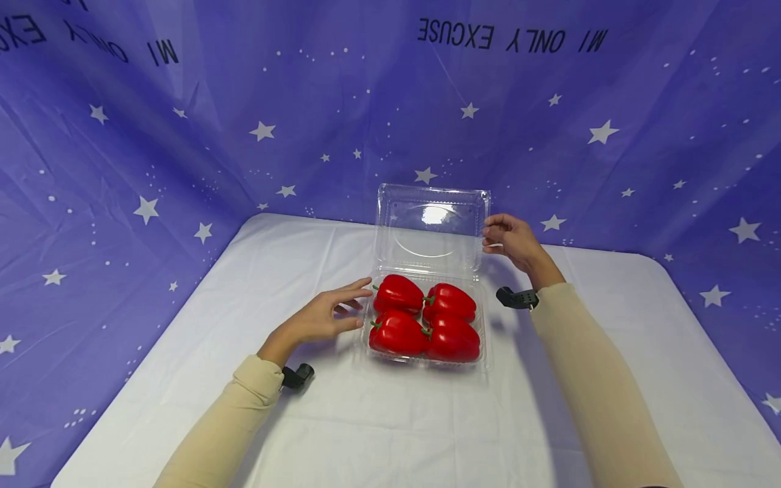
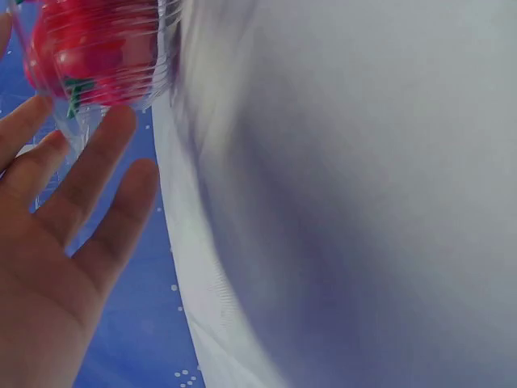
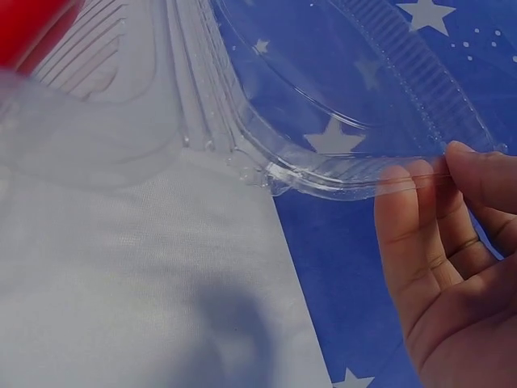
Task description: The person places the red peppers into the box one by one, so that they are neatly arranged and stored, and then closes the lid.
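Several red bell peppers (image 1: 451,339) with green stems lie in the base of a clear plastic clamshell box (image 1: 485,349). Its hinged lid (image 1: 436,234) stands raised at the back. My right hand (image 1: 515,244) pinches the lid's right edge between thumb and fingers, as the right wrist view shows up close. At the box's left side is my left hand (image 1: 320,315), its fingers spread and fairly straight. In the left wrist view its fingertips (image 2: 121,121) are at the box wall; whether they press on it I cannot tell.
The box stands on a table under a white cloth (image 1: 329,420). A purple-blue curtain (image 1: 342,88) with white stars and lettering hangs behind and around it. Each wrist carries a black camera mount (image 1: 297,376).
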Motion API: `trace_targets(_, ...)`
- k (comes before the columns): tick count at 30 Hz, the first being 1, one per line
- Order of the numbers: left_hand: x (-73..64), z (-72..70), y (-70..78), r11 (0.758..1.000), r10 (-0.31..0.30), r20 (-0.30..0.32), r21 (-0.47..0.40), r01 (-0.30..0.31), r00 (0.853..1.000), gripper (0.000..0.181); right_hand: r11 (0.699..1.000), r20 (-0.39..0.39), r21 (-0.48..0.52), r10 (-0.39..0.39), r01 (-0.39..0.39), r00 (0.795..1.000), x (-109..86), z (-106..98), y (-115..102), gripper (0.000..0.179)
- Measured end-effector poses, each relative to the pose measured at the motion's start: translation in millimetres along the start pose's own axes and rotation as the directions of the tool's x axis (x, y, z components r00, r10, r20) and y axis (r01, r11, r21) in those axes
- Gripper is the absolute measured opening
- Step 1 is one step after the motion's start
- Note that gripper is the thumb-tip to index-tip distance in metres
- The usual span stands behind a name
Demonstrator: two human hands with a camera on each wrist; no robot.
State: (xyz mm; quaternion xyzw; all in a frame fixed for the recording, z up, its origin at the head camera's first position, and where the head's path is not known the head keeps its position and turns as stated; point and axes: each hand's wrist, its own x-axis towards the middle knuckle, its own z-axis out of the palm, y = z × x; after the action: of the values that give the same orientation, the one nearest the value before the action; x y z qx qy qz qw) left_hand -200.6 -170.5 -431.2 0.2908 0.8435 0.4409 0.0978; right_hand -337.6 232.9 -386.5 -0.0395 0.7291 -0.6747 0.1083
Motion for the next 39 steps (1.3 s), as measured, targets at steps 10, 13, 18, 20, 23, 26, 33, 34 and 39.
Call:
trace_targets(10,31.1,-30.9,10.1,0.989,-0.079,-0.273,0.101,0.110,0.959,0.041,0.999,0.011,-0.036,-0.003,0.003,1.000,-2.7,1,-3,0.026)
trace_targets(13,42.6,-43.2,10.3,0.977,-0.165,-0.306,0.077,0.197,0.938,0.038,0.999,0.004,-0.038,-0.019,0.019,1.000,-2.5,1,0,0.025)
trace_targets(18,63.0,-58.8,7.2,0.964,-0.263,-0.304,-0.060,0.258,0.915,0.039,0.999,-0.004,-0.027,-0.033,0.033,0.999,-3.2,0,0,0.024)
trace_targets(20,70.9,-62.1,5.2,0.945,-0.317,-0.298,-0.173,0.276,0.900,0.041,0.999,-0.007,-0.028,-0.031,0.030,1.000,-4.1,0,-1,0.026)
trace_targets(23,81.4,-64.0,2.9,0.901,-0.392,-0.298,-0.314,0.299,0.870,0.042,0.999,-0.001,-0.031,-0.037,0.037,0.999,-4.8,0,-2,0.025)
trace_targets(26,92.3,-62.8,2.0,0.871,-0.432,-0.307,-0.384,0.305,0.848,0.042,0.999,0.010,-0.016,-0.052,0.052,0.999,-5.1,0,-3,0.022)
trace_targets(33,114.6,-55.3,7.8,0.866,-0.440,-0.332,-0.402,0.297,0.834,0.045,0.997,0.014,0.024,-0.076,0.075,0.997,-6.1,1,-5,0.017)
trace_targets(34,117.1,-54.4,8.8,0.864,-0.436,-0.336,-0.416,0.283,0.835,0.046,0.997,0.012,0.032,-0.076,0.076,0.997,-5.9,1,-5,0.017)
trace_targets(39,126.7,-51.0,13.4,0.855,-0.395,-0.365,-0.482,0.193,0.843,0.049,0.996,0.020,0.052,-0.077,0.076,0.997,-5.7,3,-6,0.018)
